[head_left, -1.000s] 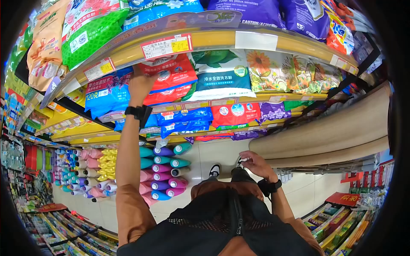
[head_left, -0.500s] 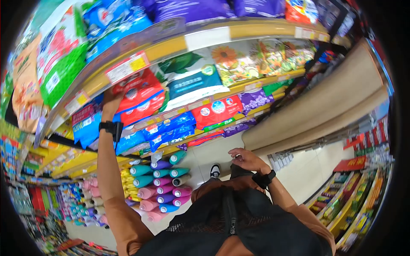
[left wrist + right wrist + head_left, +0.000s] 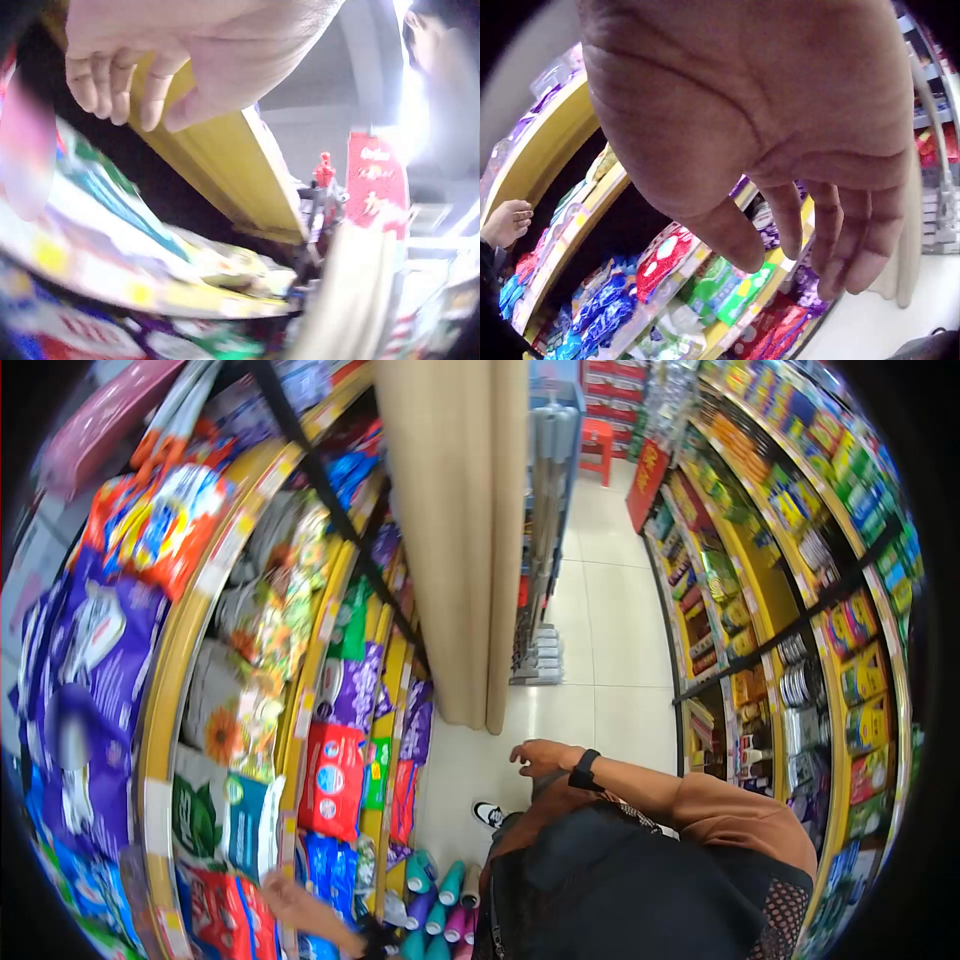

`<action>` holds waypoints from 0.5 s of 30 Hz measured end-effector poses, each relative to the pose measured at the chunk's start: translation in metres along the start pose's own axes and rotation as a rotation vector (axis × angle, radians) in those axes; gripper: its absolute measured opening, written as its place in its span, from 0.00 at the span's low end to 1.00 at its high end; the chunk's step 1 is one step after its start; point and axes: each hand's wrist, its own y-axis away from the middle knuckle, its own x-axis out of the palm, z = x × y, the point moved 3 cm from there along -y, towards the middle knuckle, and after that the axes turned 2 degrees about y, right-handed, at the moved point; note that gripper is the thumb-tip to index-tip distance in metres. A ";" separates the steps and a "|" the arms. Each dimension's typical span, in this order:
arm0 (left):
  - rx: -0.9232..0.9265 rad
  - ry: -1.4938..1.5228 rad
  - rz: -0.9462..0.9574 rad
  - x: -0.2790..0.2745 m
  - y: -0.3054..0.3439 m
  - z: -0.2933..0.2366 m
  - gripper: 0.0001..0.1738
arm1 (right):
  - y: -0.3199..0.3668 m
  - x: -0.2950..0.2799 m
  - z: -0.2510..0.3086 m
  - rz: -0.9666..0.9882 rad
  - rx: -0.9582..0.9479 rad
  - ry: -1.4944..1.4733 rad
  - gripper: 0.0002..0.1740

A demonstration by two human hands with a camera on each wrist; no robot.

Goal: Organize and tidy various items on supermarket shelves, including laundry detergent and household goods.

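Note:
My left hand (image 3: 295,905) is in front of the middle shelf at the lower left of the head view, its fingers loosely bent and holding nothing. Beside it lies a red bag (image 3: 215,910) of washing powder, with a white and teal bag (image 3: 250,820) just above in this view. In the left wrist view, the same hand (image 3: 187,52) shows bare fingers in front of a yellow shelf board. My right hand (image 3: 545,757) hangs relaxed before my body, over the floor. Its palm (image 3: 742,97) fills much of the right wrist view, with nothing in it.
Tall beige rolls (image 3: 445,540) stand at the shelf's end. Purple bags (image 3: 90,700) fill the upper shelf. Coloured bottles (image 3: 450,885) stand on the floor by my feet. A tiled aisle (image 3: 625,630) runs ahead, with another stocked shelf (image 3: 790,620) along the right.
The head view has swung to the right, bringing the aisle into sight. My left hand has come out from among the bags on the shelf, carrying nothing. The right hand still hangs loosely.

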 end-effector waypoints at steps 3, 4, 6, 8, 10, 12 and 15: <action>-0.313 0.478 0.619 0.177 0.062 -0.087 0.11 | 0.029 -0.005 -0.072 -0.085 0.159 -0.056 0.25; -0.276 0.437 0.791 0.225 0.090 -0.101 0.11 | 0.044 -0.005 -0.098 -0.122 0.191 -0.081 0.26; -0.200 0.404 1.099 0.306 0.145 -0.136 0.10 | 0.071 -0.002 -0.155 -0.245 0.293 -0.170 0.25; -0.315 0.455 1.405 0.348 0.197 -0.155 0.12 | 0.093 0.022 -0.214 -0.347 0.391 -0.220 0.23; -0.211 0.430 1.653 0.394 0.241 -0.189 0.13 | 0.135 0.021 -0.275 -0.444 0.470 -0.212 0.20; -0.086 0.398 1.893 0.464 0.290 -0.223 0.14 | 0.186 0.040 -0.360 -0.461 0.646 -0.115 0.16; -0.248 0.061 1.982 0.540 0.339 -0.181 0.15 | 0.254 0.070 -0.420 -0.167 0.969 -0.445 0.32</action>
